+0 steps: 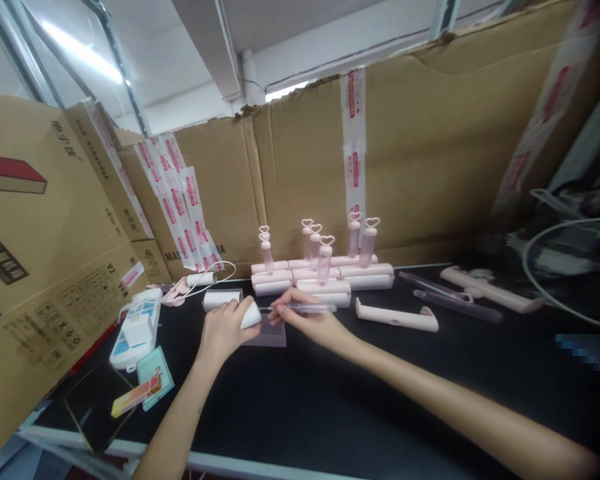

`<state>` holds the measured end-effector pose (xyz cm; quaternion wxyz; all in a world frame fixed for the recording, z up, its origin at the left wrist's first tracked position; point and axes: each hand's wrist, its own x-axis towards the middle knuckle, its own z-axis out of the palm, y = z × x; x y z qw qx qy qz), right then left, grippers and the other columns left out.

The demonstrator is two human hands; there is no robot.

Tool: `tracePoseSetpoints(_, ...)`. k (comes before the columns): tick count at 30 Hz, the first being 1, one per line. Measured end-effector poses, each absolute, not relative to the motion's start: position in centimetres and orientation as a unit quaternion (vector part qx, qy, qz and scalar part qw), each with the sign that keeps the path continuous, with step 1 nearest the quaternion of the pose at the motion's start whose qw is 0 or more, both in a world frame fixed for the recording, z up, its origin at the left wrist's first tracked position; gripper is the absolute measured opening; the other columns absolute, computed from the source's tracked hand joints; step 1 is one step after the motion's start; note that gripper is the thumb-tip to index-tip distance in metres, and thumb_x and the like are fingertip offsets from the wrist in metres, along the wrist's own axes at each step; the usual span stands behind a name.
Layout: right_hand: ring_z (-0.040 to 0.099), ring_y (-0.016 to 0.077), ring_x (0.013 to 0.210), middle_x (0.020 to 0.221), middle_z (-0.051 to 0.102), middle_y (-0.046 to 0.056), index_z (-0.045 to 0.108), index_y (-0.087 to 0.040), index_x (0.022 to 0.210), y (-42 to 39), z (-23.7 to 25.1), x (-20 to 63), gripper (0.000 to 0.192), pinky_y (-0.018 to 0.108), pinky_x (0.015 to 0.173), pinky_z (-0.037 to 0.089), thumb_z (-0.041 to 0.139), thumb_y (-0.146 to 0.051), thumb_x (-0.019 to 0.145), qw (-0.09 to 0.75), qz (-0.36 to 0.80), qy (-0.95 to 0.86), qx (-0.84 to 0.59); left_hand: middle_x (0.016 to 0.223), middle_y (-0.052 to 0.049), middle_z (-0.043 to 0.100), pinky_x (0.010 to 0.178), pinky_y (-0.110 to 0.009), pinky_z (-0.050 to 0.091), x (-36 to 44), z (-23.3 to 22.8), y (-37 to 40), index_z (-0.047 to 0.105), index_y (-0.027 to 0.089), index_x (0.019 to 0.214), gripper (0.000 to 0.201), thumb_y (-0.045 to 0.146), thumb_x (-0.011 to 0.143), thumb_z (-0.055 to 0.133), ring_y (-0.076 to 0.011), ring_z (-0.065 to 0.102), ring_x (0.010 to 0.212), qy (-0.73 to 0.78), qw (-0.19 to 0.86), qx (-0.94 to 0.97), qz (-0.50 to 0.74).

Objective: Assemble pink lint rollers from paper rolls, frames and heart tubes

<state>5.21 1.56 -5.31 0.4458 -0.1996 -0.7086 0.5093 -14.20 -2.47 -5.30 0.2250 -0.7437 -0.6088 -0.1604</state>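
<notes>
My left hand [223,328] is wrapped round a white cylinder [251,316], whose end faces right. In my right hand [307,320] is a thin screwdriver [324,308] with a clear handle, pinched between the fingers. Its shaft points left and meets, or nearly meets, the end of the cylinder; exact contact is hard to see. Beneath both hands lies a translucent purplish piece [273,337]. Another white cylindrical part [223,299] rests just behind my left hand. To the right of my right hand lies a long pale pink shell [397,316].
Several pink-and-white units [325,293] with heart-shaped loops stand at the back against a cardboard wall [430,153]. A pink bracket [493,289] lies far right. On the left are a white power strip [137,327], a dark phone [99,408] and a teal card [161,380].
</notes>
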Motion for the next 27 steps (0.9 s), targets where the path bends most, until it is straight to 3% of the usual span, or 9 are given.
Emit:
tracePoseSetpoints(8, 0.067, 0.017, 0.075, 0.079, 0.068, 0.004, 0.054, -0.017, 0.082, 1.2, -5.0, 5.3, 0.022, 0.032, 0.072, 0.053, 0.058, -0.039, 0.082, 0.426, 0.486, -0.734, -0.208, 0.088, -0.005, 0.067, 0.06, -0.028, 0.038, -14.2, -4.9, -2.8, 0.054, 0.026, 0.116, 0.039, 0.039, 0.079, 0.053, -0.0229, 0.064, 0.081, -0.613, 0.213, -0.75, -0.13)
tracePoseSetpoints(18, 0.063, 0.0147, 0.065, 0.068, 0.066, 0.001, 0.055, -0.018, 0.076, 0.8, -5.9, 4.6, 0.023, 0.027, 0.063, 0.05, 0.056, -0.04, 0.081, 0.405, 0.452, -0.752, -0.256, 0.083, 0.0, 0.071, 0.055, -0.026, 0.036, -13.4, -3.5, -4.3, 0.062, 0.031, 0.098, 0.029, 0.046, 0.074, 0.056, -0.0236, 0.067, 0.077, -0.618, 0.12, -0.775, -0.055)
tracePoseSetpoints(24, 0.066, 0.0151, 0.063, 0.07, 0.066, 0.0, 0.047, -0.02, 0.081, 1.4, -3.8, 5.6, 0.026, 0.03, 0.064, 0.053, 0.058, -0.043, 0.079, 0.477, 0.486, -0.695, -0.23, 0.097, -0.004, 0.07, 0.066, -0.029, 0.044, -14.5, -3.4, -3.9, 0.057, 0.027, 0.113, 0.049, 0.05, 0.07, 0.061, -0.0269, 0.065, 0.088, -0.649, 0.109, -0.737, -0.153)
tracePoseSetpoints(27, 0.061, 0.0134, 0.05, 0.06, 0.063, -0.001, 0.044, -0.02, 0.073, 1.9, -1.7, 5.5, 0.032, 0.027, 0.051, 0.051, 0.059, -0.047, 0.078, 0.485, 0.488, -0.691, -0.222, 0.1, -0.003, 0.068, 0.07, -0.029, 0.045, -14.0, -3.3, -3.4, 0.056, 0.025, 0.111, 0.044, 0.04, 0.07, 0.063, -0.0252, 0.064, 0.091, -0.626, 0.083, -0.728, -0.268)
